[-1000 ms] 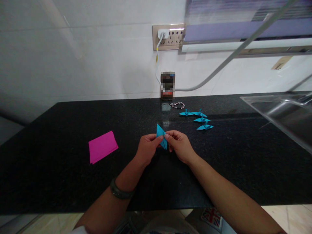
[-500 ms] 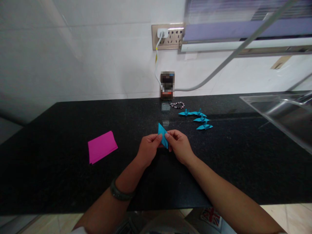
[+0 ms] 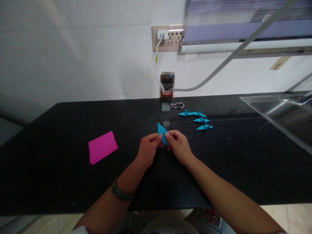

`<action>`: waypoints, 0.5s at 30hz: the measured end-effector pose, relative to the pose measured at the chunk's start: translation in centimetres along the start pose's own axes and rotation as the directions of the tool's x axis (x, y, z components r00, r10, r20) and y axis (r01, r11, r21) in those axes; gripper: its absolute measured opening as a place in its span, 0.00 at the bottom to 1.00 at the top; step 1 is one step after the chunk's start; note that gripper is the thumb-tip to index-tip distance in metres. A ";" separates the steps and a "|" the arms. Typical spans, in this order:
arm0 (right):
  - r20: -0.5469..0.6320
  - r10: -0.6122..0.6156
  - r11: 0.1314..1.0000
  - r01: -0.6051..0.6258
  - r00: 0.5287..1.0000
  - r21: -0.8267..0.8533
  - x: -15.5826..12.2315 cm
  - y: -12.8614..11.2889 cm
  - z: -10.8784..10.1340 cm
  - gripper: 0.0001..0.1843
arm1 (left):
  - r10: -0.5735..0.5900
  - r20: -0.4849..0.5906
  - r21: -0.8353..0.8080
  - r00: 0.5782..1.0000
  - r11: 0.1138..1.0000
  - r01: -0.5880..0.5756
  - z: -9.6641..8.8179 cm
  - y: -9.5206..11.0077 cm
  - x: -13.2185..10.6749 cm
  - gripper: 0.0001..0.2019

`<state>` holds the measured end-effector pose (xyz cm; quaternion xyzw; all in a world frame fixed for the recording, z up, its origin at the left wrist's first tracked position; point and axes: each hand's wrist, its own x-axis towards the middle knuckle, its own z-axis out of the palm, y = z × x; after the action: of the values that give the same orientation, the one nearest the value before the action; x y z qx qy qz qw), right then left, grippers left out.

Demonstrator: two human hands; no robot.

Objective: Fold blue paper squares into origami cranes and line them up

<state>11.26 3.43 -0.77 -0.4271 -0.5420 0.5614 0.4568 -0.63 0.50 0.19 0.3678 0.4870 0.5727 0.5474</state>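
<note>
Between my two hands is a folded piece of blue origami paper point(image 3: 162, 130), its pointed tip upward, held just above the dark counter. My left hand point(image 3: 149, 144) pinches its left side, thumb on top. On the right side, my right hand point(image 3: 178, 144) grips it with thumb and fingers. The fingers behind the paper are partly hidden. Several finished blue paper cranes point(image 3: 201, 120) sit on the counter beyond my right hand. A stack of pink paper squares point(image 3: 102, 148) lies to the left of my left hand.
The black counter point(image 3: 60, 182) ends at a wall. A phone-like device point(image 3: 167, 85), blurred out, leans there with a white cable up to a socket panel point(image 3: 168, 38). A beaded strap point(image 3: 177, 105) lies before it. At right is a metal sink point(image 3: 287, 120).
The lower end of the blue paper has altered: the narrow point that hung below my thumbs is folded up or out of sight. Both hands stay nearly in place.
</note>
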 end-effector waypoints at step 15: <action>0.116 -0.249 0.886 0.275 0.961 -0.373 -0.7 -0.8 -0.2 0.11 | -0.033 0.007 -0.094 0.999 0.995 0.033 -0.2 0.2 0.1 0.09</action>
<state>11.68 2.76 0.04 -0.4129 -0.7088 0.3907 0.4177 -0.88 0.63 0.31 0.3352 0.4641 0.5847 0.5748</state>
